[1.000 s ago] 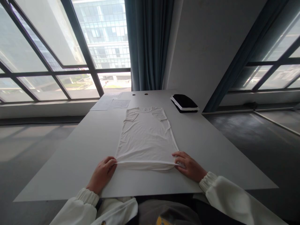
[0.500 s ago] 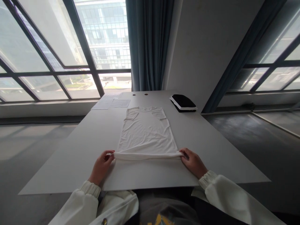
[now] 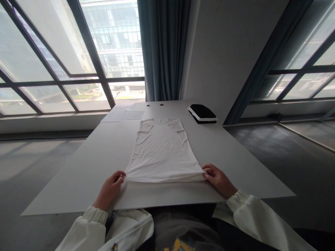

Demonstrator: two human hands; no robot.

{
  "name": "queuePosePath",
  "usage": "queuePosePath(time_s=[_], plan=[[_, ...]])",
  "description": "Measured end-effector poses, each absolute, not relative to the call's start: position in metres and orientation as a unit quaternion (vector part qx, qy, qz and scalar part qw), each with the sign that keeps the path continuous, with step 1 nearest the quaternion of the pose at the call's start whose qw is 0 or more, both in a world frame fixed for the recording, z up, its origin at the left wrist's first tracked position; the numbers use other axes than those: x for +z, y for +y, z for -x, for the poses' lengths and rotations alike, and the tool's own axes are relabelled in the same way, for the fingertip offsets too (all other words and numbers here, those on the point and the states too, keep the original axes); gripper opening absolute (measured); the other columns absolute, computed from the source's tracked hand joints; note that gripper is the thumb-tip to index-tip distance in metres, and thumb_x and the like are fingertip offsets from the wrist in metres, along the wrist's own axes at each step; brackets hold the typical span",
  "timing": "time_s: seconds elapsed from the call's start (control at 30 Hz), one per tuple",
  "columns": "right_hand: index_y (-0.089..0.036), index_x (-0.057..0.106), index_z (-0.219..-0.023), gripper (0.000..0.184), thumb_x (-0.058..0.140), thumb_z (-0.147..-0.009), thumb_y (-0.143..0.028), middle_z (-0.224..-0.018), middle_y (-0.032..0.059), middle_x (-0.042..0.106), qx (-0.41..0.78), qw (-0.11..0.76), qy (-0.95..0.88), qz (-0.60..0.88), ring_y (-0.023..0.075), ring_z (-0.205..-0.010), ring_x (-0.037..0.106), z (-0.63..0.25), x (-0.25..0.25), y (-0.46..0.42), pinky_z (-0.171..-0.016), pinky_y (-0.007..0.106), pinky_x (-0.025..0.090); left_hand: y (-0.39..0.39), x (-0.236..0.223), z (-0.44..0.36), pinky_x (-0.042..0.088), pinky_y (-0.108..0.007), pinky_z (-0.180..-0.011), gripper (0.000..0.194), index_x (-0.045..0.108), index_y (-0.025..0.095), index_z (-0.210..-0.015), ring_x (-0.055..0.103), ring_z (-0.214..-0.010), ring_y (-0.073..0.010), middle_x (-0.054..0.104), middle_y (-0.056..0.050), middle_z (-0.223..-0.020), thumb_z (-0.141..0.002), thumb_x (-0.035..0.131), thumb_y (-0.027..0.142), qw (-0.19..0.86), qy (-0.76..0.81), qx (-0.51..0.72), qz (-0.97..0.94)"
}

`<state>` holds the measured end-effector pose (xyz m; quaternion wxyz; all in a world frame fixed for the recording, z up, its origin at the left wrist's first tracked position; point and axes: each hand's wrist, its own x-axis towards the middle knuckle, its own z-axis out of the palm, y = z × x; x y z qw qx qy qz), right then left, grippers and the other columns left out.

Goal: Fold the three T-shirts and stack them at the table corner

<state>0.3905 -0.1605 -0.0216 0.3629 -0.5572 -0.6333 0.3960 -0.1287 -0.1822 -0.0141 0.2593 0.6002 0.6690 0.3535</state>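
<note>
A white T-shirt (image 3: 162, 150) lies flat on the grey table (image 3: 91, 164), sleeves folded in, collar toward the far end. My left hand (image 3: 111, 186) pinches the near left corner of its hem. My right hand (image 3: 218, 179) pinches the near right corner. The hem is stretched between both hands and lifted slightly off the table. Both arms wear white sleeves with gathered cuffs.
A stack of folded black and white clothes (image 3: 202, 113) sits at the table's far right. Sheets of paper (image 3: 125, 115) lie at the far left. Two round cable holes (image 3: 155, 104) mark the far edge. Windows and a blue curtain stand behind.
The hem rose and moved away from me, then came back down toward me, still stretched between both hands. The camera shifted a little.
</note>
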Motion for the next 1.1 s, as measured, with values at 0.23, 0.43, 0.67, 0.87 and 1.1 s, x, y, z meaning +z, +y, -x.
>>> queuePosePath(time_s=[0.23, 0.43, 0.67, 0.87, 1.1], plan=[[-0.021, 0.074, -0.088, 0.028, 0.066, -0.081, -0.046, -0.069, 0.0001, 0.067, 0.374, 0.191, -0.709, 0.567, 0.0190, -0.066, 0.063, -0.411, -0.007, -0.161, -0.061, 0.029, 0.046, -0.190, 0.000, 0.129, 0.040, -0.027, -0.061, 0.035, 0.071, 0.023, -0.084, 0.056, -0.061, -0.0177, 0.060, 0.003, -0.060, -0.079, 0.051, 0.051, 0.263, 0.688, 0.235, -0.634], [-0.022, 0.077, -0.084, 0.019, 0.063, -0.078, -0.033, -0.068, 0.0006, 0.068, 0.295, 0.090, -0.782, 0.542, 0.0195, -0.066, 0.061, -0.408, 0.011, -0.162, -0.064, 0.029, 0.042, -0.192, -0.006, 0.134, 0.039, -0.028, -0.065, 0.025, 0.070, 0.025, -0.085, 0.062, -0.065, -0.0194, 0.068, 0.001, -0.067, -0.081, 0.052, 0.043, 0.223, 0.685, 0.184, -0.668], [-0.023, 0.070, -0.081, 0.020, 0.054, -0.086, -0.033, -0.082, 0.0050, 0.073, 0.219, 0.124, -0.816, 0.521, 0.0227, -0.074, 0.066, -0.408, 0.007, -0.161, -0.073, 0.034, 0.047, -0.193, -0.004, 0.144, 0.048, -0.031, -0.076, 0.025, 0.071, 0.026, -0.090, 0.066, -0.078, -0.0213, 0.073, -0.002, -0.087, -0.083, 0.058, 0.046, 0.216, 0.637, 0.175, -0.719], [-0.023, 0.067, -0.083, 0.022, 0.054, -0.088, -0.038, -0.077, 0.0035, 0.070, 0.252, 0.156, -0.800, 0.522, 0.0210, -0.070, 0.062, -0.423, 0.018, -0.159, -0.068, 0.031, 0.046, -0.188, -0.009, 0.161, 0.052, -0.031, -0.076, 0.037, 0.070, 0.025, -0.091, 0.063, -0.076, -0.0199, 0.071, -0.005, -0.092, -0.093, 0.048, 0.054, 0.192, 0.629, 0.238, -0.714], [-0.023, 0.071, -0.075, 0.016, 0.058, -0.080, -0.030, -0.077, 0.0039, 0.073, 0.260, 0.077, -0.821, 0.502, 0.0222, -0.072, 0.064, -0.422, 0.014, -0.160, -0.069, 0.033, 0.045, -0.186, -0.010, 0.174, 0.052, -0.030, -0.082, 0.035, 0.075, 0.024, -0.095, 0.067, -0.087, -0.0204, 0.071, -0.007, -0.103, -0.097, 0.051, 0.050, 0.234, 0.567, 0.165, -0.772]])
